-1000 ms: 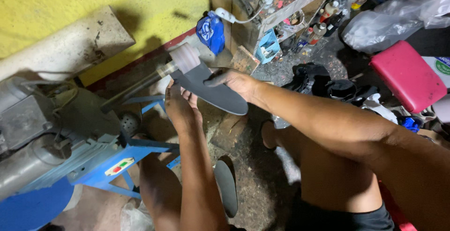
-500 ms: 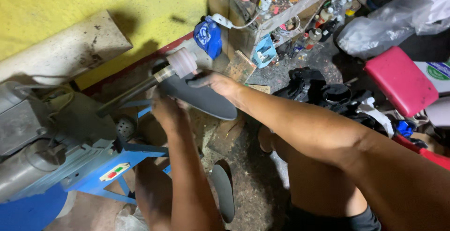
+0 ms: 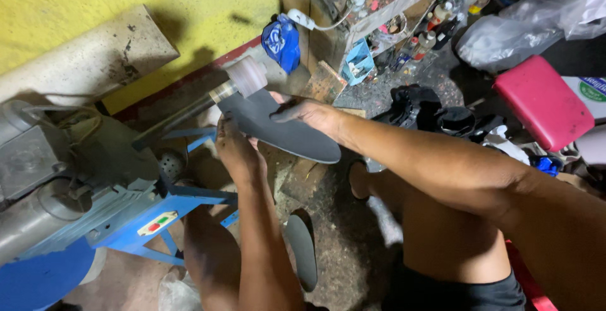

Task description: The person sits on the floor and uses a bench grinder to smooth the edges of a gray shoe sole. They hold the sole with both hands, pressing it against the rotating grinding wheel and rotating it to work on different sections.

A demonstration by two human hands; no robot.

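Observation:
A dark grey shoe sole is held flat in both my hands. My left hand grips its near left edge. My right hand lies on its top with fingers spread. The sole's far tip touches a pale pink grinding drum at the end of a metal shaft that comes out of a blue machine. A second dark sole lies on the floor between my knees.
A grey motor sits at the left on the blue frame. A yellow wall and a concrete slab are behind. A cluttered wooden shelf, a blue bag, black shoes, a red stool and plastic bags stand to the right.
The sole and both hands stay pressed at the drum; the sole has shifted slightly along the drum. The view has drifted a little.

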